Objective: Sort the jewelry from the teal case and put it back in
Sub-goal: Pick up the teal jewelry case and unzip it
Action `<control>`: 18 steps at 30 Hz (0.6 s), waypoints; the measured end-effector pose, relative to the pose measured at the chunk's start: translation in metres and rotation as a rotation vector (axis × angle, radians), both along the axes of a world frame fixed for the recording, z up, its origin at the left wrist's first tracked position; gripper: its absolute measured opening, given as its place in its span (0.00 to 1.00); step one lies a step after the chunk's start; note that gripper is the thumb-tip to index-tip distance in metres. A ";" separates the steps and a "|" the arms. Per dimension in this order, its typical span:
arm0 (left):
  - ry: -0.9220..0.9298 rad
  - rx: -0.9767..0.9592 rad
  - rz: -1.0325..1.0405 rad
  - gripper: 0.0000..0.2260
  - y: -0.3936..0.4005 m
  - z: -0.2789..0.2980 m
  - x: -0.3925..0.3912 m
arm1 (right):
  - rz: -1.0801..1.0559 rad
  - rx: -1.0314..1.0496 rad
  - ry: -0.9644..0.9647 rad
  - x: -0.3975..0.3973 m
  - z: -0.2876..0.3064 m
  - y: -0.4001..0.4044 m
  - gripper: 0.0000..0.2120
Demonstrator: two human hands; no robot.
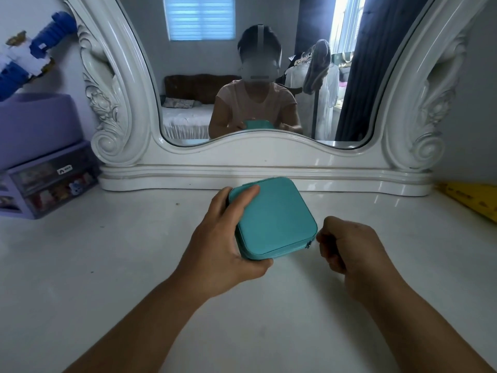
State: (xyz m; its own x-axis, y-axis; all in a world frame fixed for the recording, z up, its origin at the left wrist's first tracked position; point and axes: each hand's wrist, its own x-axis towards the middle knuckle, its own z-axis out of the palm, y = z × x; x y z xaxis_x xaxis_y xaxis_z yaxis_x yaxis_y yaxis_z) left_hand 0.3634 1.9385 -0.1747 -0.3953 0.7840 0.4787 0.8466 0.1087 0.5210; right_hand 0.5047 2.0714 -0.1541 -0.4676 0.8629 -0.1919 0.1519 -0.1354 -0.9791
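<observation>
White vanity top (107,265): closed teal case (274,219) in left grip (223,246), right grip (347,246) clenched at zipper pull (309,244).

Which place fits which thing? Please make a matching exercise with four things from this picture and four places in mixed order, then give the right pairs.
Things:
1. teal case
2. purple drawer box
3. yellow item
4. mirror

Places:
A. at the right edge of the table
B. at the left edge of the table
C. upright at the back of the table
D. closed, in the grip of the left hand, with the right hand at its zipper pull

Pairs: 1-D, 2-B, 3-A, 4-C
</observation>
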 end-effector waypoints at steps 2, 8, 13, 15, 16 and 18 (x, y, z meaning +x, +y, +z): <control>-0.057 0.003 0.015 0.46 -0.001 -0.003 -0.003 | 0.033 0.044 0.043 0.002 0.002 0.002 0.11; -0.187 0.089 0.095 0.47 0.000 -0.006 -0.012 | 0.123 0.595 0.078 0.005 -0.002 -0.008 0.07; -0.176 0.104 0.111 0.47 0.001 -0.007 -0.008 | 0.279 0.917 -0.124 0.001 -0.013 -0.010 0.12; -0.190 0.109 0.108 0.47 0.002 -0.008 -0.008 | 0.235 0.989 -0.146 -0.001 -0.017 -0.007 0.14; -0.199 0.109 0.104 0.47 0.002 -0.008 -0.007 | 0.206 1.014 -0.146 -0.002 -0.018 -0.006 0.12; -0.209 0.102 0.104 0.47 0.001 -0.008 -0.007 | 0.170 1.052 -0.126 -0.003 -0.020 -0.003 0.10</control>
